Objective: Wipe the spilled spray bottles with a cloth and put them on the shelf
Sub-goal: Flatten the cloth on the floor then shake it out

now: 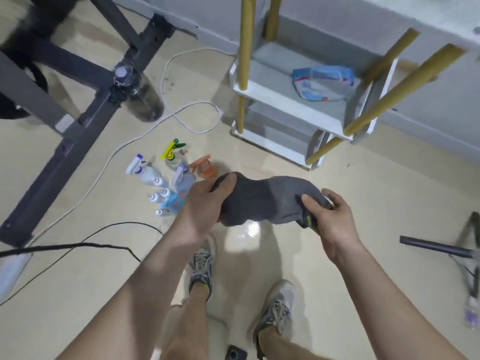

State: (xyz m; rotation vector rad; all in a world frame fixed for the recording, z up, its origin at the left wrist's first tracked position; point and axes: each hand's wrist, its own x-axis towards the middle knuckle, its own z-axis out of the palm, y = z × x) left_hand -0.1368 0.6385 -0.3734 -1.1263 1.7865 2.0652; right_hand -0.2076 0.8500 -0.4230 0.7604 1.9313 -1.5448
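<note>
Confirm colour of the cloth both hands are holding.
Dark grey cloth, small yellowish tag near the right hand. Clear in the head view.

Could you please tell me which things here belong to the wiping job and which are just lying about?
Job: grey cloth; spray bottles on the floor; white shelf.
Lying about: plastic bag on the shelf; white cable; black cable; clear bottle.

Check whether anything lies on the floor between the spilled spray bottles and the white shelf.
Nothing visible blocks it: bare floor separates the spray bottles from the shelf. A white cable loops just beyond that path.
</note>
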